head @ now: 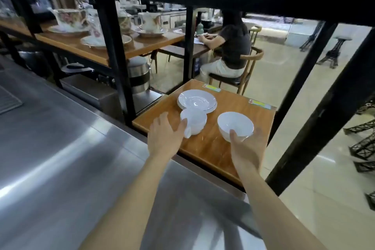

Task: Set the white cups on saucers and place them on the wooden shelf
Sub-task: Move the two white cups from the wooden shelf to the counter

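On the low wooden shelf lies a stack of white saucers toward its far left. Just in front of the stack sits a white cup with its handle turned toward me. My left hand has its fingers spread and its fingertips touch that cup's left side near the handle. To the right, my right hand grips a second white cup by its near rim, thumb inside, with its opening facing up and toward me. Whether that cup rests on the wood I cannot tell.
A black metal frame encloses the shelf, with a wooden board overhead. A higher wooden shelf at left carries floral cups on saucers. A steel counter lies below me. A person sits at a table beyond the shelf.
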### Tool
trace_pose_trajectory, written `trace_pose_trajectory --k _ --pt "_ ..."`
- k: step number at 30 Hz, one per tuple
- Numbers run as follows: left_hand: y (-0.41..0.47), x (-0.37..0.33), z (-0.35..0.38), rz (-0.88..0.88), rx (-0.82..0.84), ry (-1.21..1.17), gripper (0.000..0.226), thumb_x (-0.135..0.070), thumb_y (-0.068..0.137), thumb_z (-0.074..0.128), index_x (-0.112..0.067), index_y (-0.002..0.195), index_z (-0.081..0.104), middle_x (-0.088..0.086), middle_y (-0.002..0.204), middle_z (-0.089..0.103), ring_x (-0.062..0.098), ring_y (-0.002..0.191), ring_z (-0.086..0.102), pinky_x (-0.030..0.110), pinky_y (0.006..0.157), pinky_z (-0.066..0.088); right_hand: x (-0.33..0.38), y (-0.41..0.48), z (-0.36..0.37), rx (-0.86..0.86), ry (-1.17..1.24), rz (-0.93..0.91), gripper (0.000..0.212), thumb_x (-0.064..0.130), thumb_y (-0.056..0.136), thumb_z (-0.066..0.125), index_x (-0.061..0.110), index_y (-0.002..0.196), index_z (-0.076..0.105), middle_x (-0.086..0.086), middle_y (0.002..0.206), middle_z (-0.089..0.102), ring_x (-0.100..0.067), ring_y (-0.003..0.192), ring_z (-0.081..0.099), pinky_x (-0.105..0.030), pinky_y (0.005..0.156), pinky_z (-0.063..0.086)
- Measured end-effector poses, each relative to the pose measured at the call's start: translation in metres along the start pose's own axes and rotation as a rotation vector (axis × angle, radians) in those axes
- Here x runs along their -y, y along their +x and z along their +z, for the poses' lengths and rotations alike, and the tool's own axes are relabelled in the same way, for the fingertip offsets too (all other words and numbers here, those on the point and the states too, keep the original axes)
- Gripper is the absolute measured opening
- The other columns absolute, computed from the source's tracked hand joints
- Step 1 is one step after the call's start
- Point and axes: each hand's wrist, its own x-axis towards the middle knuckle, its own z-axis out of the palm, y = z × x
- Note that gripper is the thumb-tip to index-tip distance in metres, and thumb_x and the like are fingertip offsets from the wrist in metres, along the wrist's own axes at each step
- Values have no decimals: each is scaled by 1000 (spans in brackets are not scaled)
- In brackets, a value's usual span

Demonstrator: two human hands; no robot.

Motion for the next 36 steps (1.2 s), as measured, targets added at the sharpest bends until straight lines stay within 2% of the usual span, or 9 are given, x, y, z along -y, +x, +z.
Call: trace_pose_trajectory --k 5,8,10,12,18,21,26,32,36 --pt "10 6 21 -181 132 -108 62 -60 81 48 -15 124 45 5 125 53 25 103 55 35 79 43 -9 9 9 -17 192 123 59 43 76 68 9 120 48 -8 110 59 -20 92 54 -33 75 47" --pt "13 6 25 -210 182 -201 36 -53 84 50 -19 95 53 -3 92 60 19 83 54 33 71 42 -9 11 12 35 230 233 40 47 80 62 15 103 55 -2 90 58 -20 80 53 -35 70 51" --pt "15 6 26 -224 242 -261 27 -46 87 48 -21 77 52 -4 77 56 19 73 54 34 67 47 -7 13 9 125 275 337 28 45 83 58 18 83 53 -4 73 56 -18 60 53 -29 51 49" --pt "16 0 25 -273 335 -307 25 -37 89 43 -21 74 53 2 77 57 20 73 55 28 56 47 -5 16 4 215 314 432 28 42 84 57 15 77 56 -7 62 56 -17 47 50 -22 39 41" --pt "15 -9 18 -608 528 -668 31 -32 92 47 -7 76 56 9 69 59 18 59 57 29 51 47 -4 15 -4 424 641 656 28 30 85 60 4 77 54 -14 69 62 -24 61 62 -23 37 48" --pt "12 -8 20 -619 458 -760 33 -39 89 54 -11 73 52 8 68 51 17 60 50 28 49 46 1 13 -1 388 672 598 21 26 86 60 8 81 51 -6 54 52 -22 55 57 -21 35 47" --pt "7 -10 11 -530 409 -683 38 -41 90 51 -14 64 45 7 65 44 17 55 42 24 43 43 15 17 0 327 517 464 29 24 87 52 9 111 48 -5 61 44 -16 46 44 -19 33 39" --pt "-21 4 -36 -533 175 -874 41 -40 88 52 -15 58 42 2 53 40 13 46 36 19 33 31 40 -6 0 352 431 350 26 39 85 49 13 85 54 -3 58 46 -15 45 41 -23 37 33" --pt "-54 40 -89 -536 -63 -867 48 -42 90 49 -17 51 39 -2 43 41 13 40 35 20 35 29 58 -49 2 505 460 200 30 40 85 48 17 67 52 1 46 47 -12 36 38 -23 35 29"
